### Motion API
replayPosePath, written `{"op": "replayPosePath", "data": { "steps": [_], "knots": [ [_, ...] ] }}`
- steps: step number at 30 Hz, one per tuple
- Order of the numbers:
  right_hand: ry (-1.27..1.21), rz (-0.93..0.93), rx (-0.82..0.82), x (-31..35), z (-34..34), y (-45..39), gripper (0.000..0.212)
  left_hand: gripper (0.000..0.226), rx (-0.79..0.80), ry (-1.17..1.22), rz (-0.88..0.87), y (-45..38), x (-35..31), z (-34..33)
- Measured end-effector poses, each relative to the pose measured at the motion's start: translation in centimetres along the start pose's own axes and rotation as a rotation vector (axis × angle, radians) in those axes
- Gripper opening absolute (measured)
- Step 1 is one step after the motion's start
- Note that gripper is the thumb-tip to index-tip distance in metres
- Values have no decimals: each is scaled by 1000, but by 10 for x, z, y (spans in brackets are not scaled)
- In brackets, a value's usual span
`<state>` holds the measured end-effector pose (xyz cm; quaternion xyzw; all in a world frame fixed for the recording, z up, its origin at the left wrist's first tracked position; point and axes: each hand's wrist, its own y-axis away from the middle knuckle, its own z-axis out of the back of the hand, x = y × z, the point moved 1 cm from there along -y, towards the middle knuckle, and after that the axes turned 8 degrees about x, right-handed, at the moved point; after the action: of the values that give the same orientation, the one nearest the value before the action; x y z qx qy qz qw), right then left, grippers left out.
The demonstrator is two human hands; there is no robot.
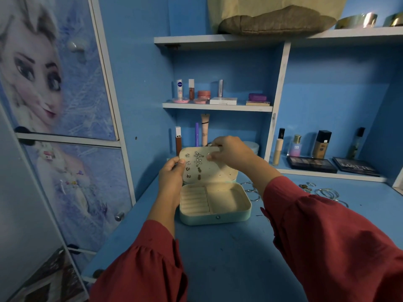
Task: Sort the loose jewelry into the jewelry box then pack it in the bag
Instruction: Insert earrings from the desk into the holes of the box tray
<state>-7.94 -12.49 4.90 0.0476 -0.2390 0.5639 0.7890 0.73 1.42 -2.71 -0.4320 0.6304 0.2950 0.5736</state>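
Box [214, 205]: we see it open on the desk [229, 253], earrings [193, 164] pinned in the raised lid [207, 168]. Left hand [171, 177] grips the lid's left edge. Right hand [229, 152] pinches a small piece against the lid's top. Bangles [327, 194] lie loose, right of the box.

One cam only, head-worn, wide-angle. Looks fwd and down over a blue desk [229, 253], close enough that both sleeves fill the bottom edge. Faces the shelves [218, 106] on the back wall; cabinet door [65, 83] at left.
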Motion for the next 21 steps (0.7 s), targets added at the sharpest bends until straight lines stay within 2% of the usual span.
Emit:
{"op": "replayPosePath", "data": {
  "steps": [6,9,15,19,21],
  "knots": [
    [-168,12,-17,-27,23,21,42,23,-7,0,-7,-3,2,1],
    [-209,-63,-58,-49,31,38,33,25,-10,20,6,-5,4,1],
    [-279,-166,-3,-94,22,84,10,21,8,9,-13,-3,5,1],
    [-264,-220,13,-103,22,92,2,17,26,-31,-22,-2,6,1],
    [-210,-246,22,-105,23,95,4,16,28,-31,-25,-2,6,1]
  ]
}}
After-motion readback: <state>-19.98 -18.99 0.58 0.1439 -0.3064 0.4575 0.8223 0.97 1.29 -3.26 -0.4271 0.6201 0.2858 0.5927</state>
